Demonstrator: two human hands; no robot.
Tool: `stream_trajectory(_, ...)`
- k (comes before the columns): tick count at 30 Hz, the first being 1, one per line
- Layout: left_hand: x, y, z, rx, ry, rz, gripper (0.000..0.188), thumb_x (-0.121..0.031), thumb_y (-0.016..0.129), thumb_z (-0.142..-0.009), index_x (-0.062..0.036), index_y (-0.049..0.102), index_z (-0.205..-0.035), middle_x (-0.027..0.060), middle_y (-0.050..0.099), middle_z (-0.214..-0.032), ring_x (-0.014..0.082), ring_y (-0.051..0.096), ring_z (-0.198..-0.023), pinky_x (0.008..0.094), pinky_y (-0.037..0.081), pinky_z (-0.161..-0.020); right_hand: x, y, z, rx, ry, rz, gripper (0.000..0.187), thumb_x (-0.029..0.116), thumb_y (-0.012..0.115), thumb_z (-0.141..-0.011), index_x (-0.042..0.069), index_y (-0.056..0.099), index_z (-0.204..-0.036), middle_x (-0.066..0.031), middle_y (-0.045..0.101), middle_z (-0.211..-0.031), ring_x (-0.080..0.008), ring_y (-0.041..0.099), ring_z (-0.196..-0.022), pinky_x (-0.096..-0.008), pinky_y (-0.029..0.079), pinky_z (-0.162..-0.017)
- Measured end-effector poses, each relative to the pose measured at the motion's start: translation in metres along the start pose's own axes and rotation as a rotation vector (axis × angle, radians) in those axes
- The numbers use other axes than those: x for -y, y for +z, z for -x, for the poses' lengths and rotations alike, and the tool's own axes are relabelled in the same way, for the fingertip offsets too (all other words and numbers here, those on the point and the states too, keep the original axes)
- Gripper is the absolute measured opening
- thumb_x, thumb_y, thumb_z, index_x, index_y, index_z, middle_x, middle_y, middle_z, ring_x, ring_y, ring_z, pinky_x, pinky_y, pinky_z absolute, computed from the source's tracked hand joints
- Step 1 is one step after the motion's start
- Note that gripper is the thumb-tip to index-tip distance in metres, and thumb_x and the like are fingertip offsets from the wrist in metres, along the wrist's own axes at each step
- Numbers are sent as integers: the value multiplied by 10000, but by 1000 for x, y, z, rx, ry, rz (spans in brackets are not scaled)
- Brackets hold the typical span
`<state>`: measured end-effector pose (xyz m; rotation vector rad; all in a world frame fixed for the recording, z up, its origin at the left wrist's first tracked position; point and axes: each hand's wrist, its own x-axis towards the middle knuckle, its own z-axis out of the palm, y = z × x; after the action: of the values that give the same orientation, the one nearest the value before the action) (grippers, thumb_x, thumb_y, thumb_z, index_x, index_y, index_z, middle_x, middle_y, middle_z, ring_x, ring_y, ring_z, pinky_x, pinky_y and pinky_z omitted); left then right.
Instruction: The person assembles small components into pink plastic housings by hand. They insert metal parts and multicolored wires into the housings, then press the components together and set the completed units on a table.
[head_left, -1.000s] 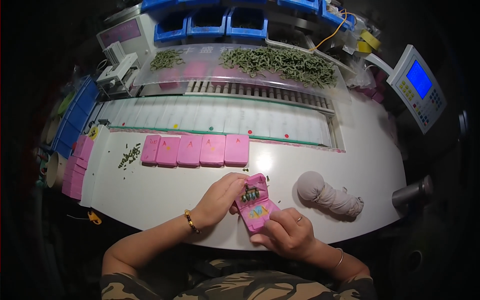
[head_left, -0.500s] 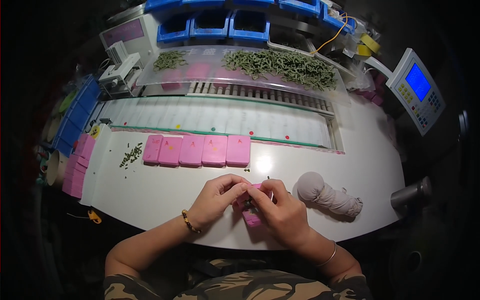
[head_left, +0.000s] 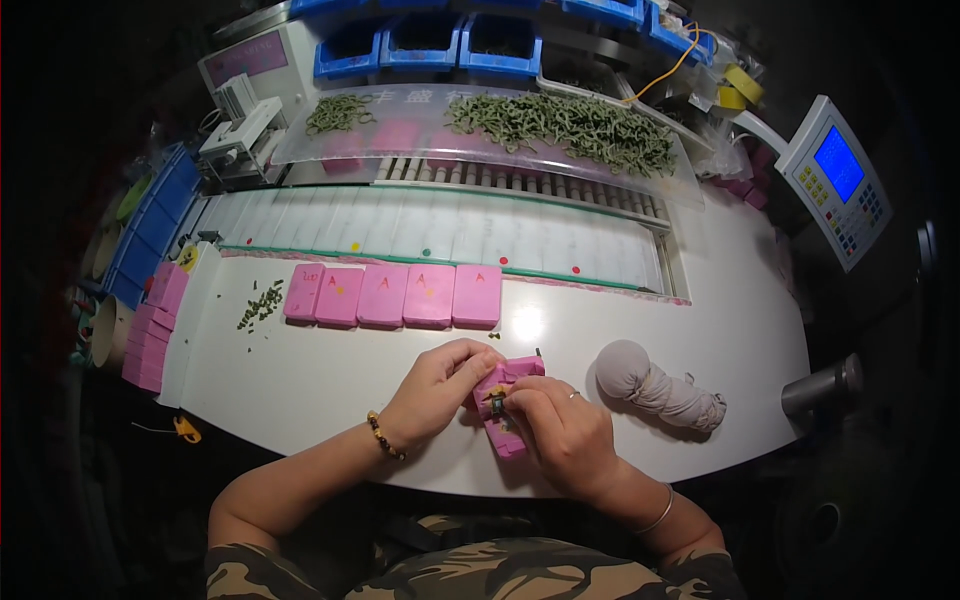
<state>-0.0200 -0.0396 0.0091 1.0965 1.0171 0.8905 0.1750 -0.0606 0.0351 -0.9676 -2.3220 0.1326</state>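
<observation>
In front of me a pink rubber mold (head_left: 508,440) lies tilted on the white table, its inner face turned up. My left hand (head_left: 432,395) is closed on its far left edge, thumb on top. My right hand (head_left: 568,437) bends over its right side, the thumb and forefinger pinched together at the middle. Just beside those fingertips a small dark green piece (head_left: 497,404) shows in the hollow. Whether the right fingers grip that piece or the rubber, I cannot tell. The palm hides the mold's lower right part.
Beyond my hands stands a row of pink molds (head_left: 383,297). Small green bits (head_left: 262,307) lie at left. At right rests a grey tied cloth bag (head_left: 655,388), near a metal cylinder (head_left: 822,386) and a control panel (head_left: 838,175). Green pieces (head_left: 560,135) cover a plastic sheet.
My right hand has drawn back from the mold's far end toward its middle, away from my left fingers. More of the pink inner face and the dark piece now show.
</observation>
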Motion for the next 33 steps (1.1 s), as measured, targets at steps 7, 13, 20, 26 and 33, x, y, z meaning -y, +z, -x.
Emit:
stream_trajectory(7, -3, 6, -4, -119, -8, -1, 215, -165, 532, -1025, 13, 622, -1105, -17, 605, -845, 27, 538, -738, 184, 443, -643, -3, 2, 12, -51, -88, 16, 214, 64, 667, -781, 52, 616, -988, -85, 683, -989, -197, 668, -745, -279, 490, -550)
stream_trajectory(13, 7, 21, 6, -265, 299, -173, 144, -53, 621, -947, -3, 616, -1082, 36, 658, -876, 91, 623, -766, 244, 502, -660, -9, -16, -13, -431, 343, -717, 150, -75, 634, -889, -7, 591, -1016, -80, 633, -893, -109, 580, -686, -234, 482, -584)
stream_trajectory(20, -13, 14, 16, -35, 990, -862, 280, -203, 788, -782, -93, 667, -1009, 81, 656, -785, 245, 647, -707, 329, 504, -607, -44, -29, -44, -291, 755, -1274, 102, 86, 587, -985, 18, 588, -1061, 15, 575, -832, -15, 443, -594, -164, 334, -498)
stream_trajectory(26, -19, 14, -12, -32, 233, 90, 347, -170, 654, -937, -19, 553, -1233, 59, 660, -1035, 113, 630, -915, 247, 492, -783, -45, -10, -49, -178, 685, -1215, 104, 95, 599, -981, 12, 618, -1041, 5, 610, -836, -26, 490, -630, -174, 392, -539)
stream_trajectory(33, -31, 16, -39, 4, 210, 118, 182, -158, 632, -957, -23, 603, -1074, 33, 672, -919, 86, 636, -859, 226, 482, -747, -43, -1, -45, -231, 402, -685, 76, 22, 608, -930, -2, 644, -992, -78, 635, -879, -129, 574, -671, -251, 469, -591)
